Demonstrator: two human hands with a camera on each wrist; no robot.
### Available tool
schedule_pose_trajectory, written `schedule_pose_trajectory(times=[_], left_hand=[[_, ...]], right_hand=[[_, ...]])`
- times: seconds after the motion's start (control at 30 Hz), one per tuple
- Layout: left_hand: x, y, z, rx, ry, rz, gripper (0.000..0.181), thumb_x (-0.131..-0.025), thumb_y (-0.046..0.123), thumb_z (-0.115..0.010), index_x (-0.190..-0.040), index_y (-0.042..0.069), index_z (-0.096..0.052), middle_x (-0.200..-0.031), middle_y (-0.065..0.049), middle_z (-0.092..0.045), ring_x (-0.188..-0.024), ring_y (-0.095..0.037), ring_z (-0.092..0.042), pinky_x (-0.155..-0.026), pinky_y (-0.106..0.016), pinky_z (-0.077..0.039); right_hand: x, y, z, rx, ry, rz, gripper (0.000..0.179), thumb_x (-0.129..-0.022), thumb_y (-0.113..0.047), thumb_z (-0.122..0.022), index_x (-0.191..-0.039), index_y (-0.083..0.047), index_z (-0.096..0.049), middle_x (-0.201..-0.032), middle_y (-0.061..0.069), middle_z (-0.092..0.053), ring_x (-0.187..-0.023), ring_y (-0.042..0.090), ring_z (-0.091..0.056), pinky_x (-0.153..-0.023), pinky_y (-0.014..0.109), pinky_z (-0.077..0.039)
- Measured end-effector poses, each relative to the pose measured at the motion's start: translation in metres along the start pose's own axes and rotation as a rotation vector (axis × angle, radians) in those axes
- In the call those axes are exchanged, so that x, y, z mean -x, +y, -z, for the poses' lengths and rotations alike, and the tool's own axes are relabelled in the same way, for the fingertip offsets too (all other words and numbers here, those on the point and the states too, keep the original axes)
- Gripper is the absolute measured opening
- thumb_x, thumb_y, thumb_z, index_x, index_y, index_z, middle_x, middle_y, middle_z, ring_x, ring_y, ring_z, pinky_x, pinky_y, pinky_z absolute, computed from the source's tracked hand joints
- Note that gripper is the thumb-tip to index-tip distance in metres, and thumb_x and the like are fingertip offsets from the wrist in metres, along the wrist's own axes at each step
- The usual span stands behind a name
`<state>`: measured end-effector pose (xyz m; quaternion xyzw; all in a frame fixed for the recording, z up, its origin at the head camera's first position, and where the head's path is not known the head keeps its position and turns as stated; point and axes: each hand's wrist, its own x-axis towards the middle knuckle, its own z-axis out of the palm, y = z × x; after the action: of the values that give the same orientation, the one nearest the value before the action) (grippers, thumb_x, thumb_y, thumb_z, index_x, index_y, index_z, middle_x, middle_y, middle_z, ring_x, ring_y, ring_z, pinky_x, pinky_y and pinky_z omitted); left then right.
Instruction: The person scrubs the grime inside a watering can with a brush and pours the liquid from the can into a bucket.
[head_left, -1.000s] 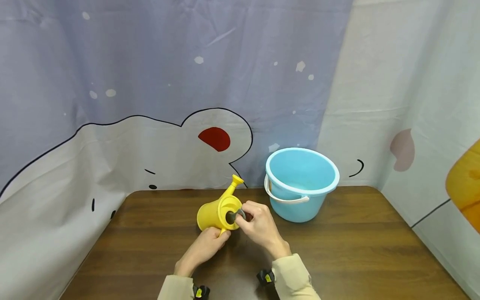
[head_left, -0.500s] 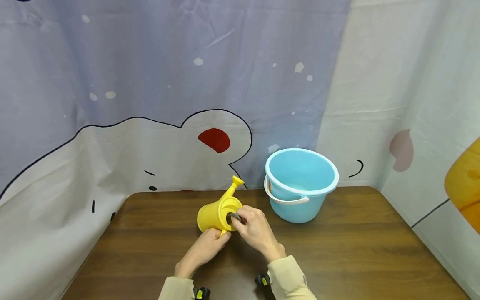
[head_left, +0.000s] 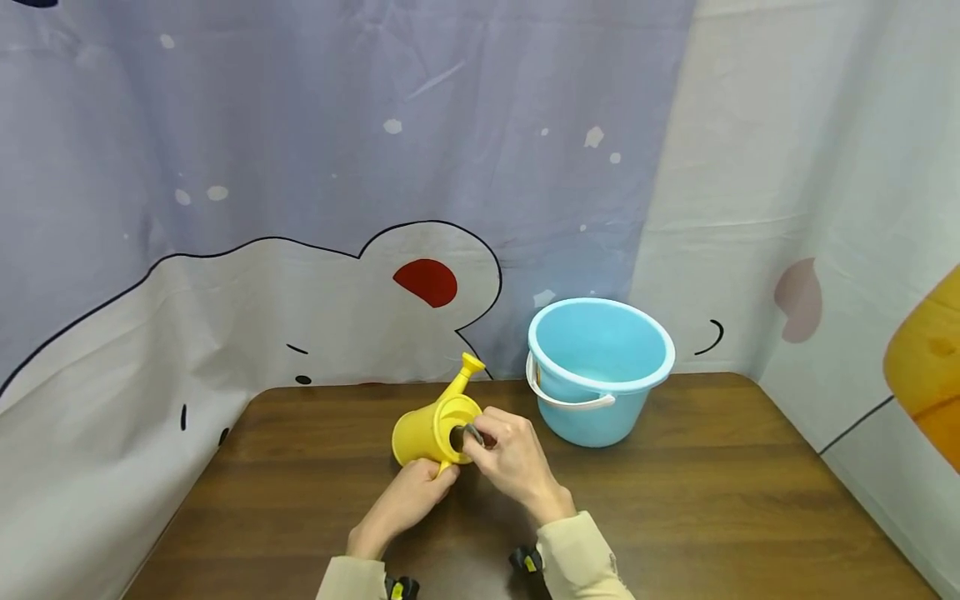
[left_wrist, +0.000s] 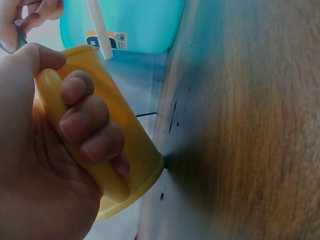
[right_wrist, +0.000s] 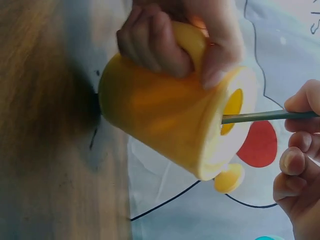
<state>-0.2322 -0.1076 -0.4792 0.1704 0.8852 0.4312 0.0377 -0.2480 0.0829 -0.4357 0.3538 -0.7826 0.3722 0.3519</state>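
Note:
A yellow watering can [head_left: 417,435] is tilted over the table, its round opening facing toward me and its spout pointing up and away. My left hand [head_left: 408,498] grips its handle, the fingers curled round it in the left wrist view. With thumb and fingers my right hand [head_left: 514,463] pinches a thin, dark grey-green strip [right_wrist: 260,117], whose exact kind I cannot tell. In the right wrist view the strip runs straight into the can's opening, so its far end is hidden inside. The can's lower edge is close over the table in the left wrist view.
A light blue bucket [head_left: 592,421] with a white handle stands upright at the back of the brown wooden table [head_left: 720,492], right of the watering can. A patterned curtain [head_left: 315,150] hangs behind the table and along its sides.
My right hand has moved slightly left and down toward the can, and the grey-green strip has gone deeper into the opening. My left hand and the can hold nearly still.

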Motion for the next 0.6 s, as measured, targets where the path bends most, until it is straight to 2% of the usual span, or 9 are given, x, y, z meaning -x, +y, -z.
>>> schedule_pose_trajectory(times=[0.1, 0.17, 0.33, 0.47, 0.6], left_hand=[[0.001, 0.000, 0.000, 0.000, -0.004, 0.001, 0.048, -0.099, 0.033, -0.053, -0.055, 0.016, -0.041, -0.050, 0.010, -0.033, -0.044, -0.005, -0.025, -0.043, -0.023, -0.022], [0.000, 0.000, 0.001, 0.008, -0.007, 0.000, 0.048, -0.099, 0.033, -0.053, -0.055, 0.016, -0.041, -0.050, 0.010, -0.033, -0.044, -0.005, -0.025, -0.043, -0.023, -0.022], [-0.001, -0.001, 0.000, 0.021, -0.015, -0.008, 0.049, -0.099, 0.035, -0.052, -0.055, 0.017, -0.041, -0.050, 0.010, -0.033, -0.044, -0.006, -0.026, -0.043, -0.023, -0.023], [-0.001, -0.002, 0.000, 0.011, -0.017, 0.002, 0.049, -0.099, 0.037, -0.051, -0.055, 0.017, -0.041, -0.050, 0.010, -0.033, -0.044, -0.006, -0.025, -0.043, -0.023, -0.022], [0.002, -0.002, 0.000, 0.016, -0.017, 0.004, 0.050, -0.099, 0.038, -0.051, -0.056, 0.016, -0.041, -0.050, 0.010, -0.033, -0.043, -0.006, -0.025, -0.042, -0.023, -0.022]], right_hand=[[-0.001, -0.002, 0.001, -0.019, 0.010, -0.004, 0.029, -0.079, -0.004, -0.064, -0.062, -0.019, -0.047, -0.063, -0.008, -0.041, -0.055, 0.002, -0.038, -0.050, 0.014, -0.032], [-0.002, -0.002, 0.001, -0.023, 0.017, -0.035, 0.029, -0.078, -0.004, -0.065, -0.062, -0.019, -0.047, -0.062, -0.008, -0.041, -0.055, 0.002, -0.038, -0.050, 0.015, -0.032], [-0.002, -0.001, -0.001, -0.007, 0.032, -0.186, 0.034, -0.077, -0.003, -0.068, -0.060, -0.019, -0.043, -0.059, -0.010, -0.038, -0.052, 0.003, -0.037, -0.048, 0.018, -0.032], [0.001, -0.001, -0.007, -0.010, -0.012, -0.312, 0.034, -0.079, -0.006, -0.069, -0.060, -0.021, -0.045, -0.057, -0.011, -0.039, -0.051, 0.004, -0.038, -0.046, 0.021, -0.033], [0.004, -0.003, -0.012, 0.008, -0.041, -0.386, 0.032, -0.079, -0.010, -0.068, -0.059, -0.021, -0.046, -0.054, -0.013, -0.038, -0.050, 0.004, -0.038, -0.046, 0.021, -0.032]])
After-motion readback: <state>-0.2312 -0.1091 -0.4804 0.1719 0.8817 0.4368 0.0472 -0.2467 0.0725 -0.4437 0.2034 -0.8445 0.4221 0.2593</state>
